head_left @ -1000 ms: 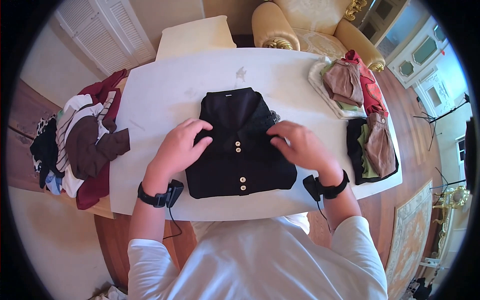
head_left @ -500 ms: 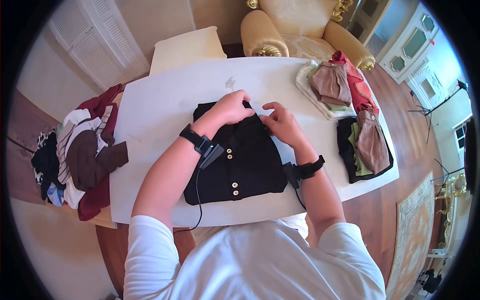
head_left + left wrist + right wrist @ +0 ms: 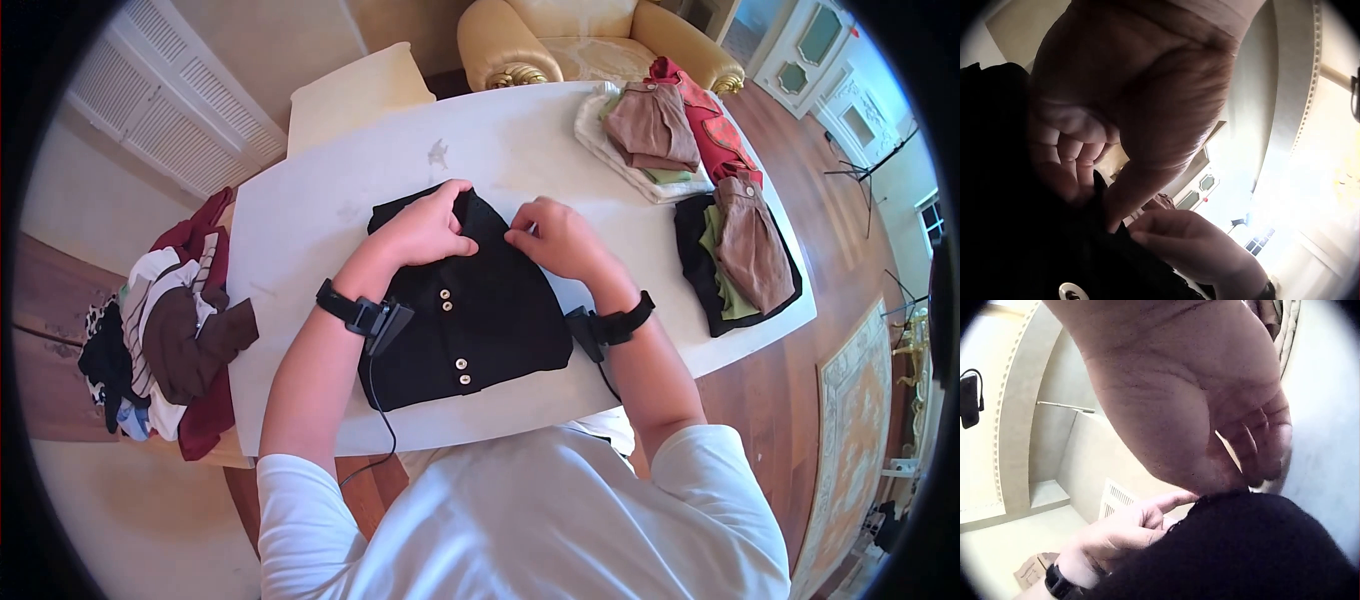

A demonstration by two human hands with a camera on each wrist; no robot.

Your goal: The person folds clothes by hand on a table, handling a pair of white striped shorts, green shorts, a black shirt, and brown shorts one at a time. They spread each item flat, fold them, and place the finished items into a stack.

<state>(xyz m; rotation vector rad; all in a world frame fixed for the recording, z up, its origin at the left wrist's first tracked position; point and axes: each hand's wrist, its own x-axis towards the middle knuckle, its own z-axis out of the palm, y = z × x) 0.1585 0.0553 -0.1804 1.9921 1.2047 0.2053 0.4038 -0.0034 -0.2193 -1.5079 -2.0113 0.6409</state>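
Note:
A black garment (image 3: pixel 480 320) with several light buttons lies folded on the white table (image 3: pixel 290 200). The left hand (image 3: pixel 425 228) is over its collar, and in the left wrist view the left hand (image 3: pixel 1129 106) has thumb and fingers curled on the black cloth (image 3: pixel 1035 231). At the garment's upper right edge is the right hand (image 3: pixel 562 238); in the right wrist view the right hand (image 3: pixel 1197 394) pinches the edge of the dark fabric (image 3: pixel 1241 550) between thumb and fingers.
Piled clothes (image 3: pixel 180 330) lie at the table's left side. Folded brown shorts (image 3: pixel 655 125), a red garment (image 3: pixel 715 135) and another folded stack with brown shorts (image 3: pixel 750 245) lie at the right. A cream armchair (image 3: pixel 590 45) stands beyond.
Both hands moved from the garment's sides up to its collar area, and the left hand reached across it. The view shifted, and the garment now appears slightly turned.

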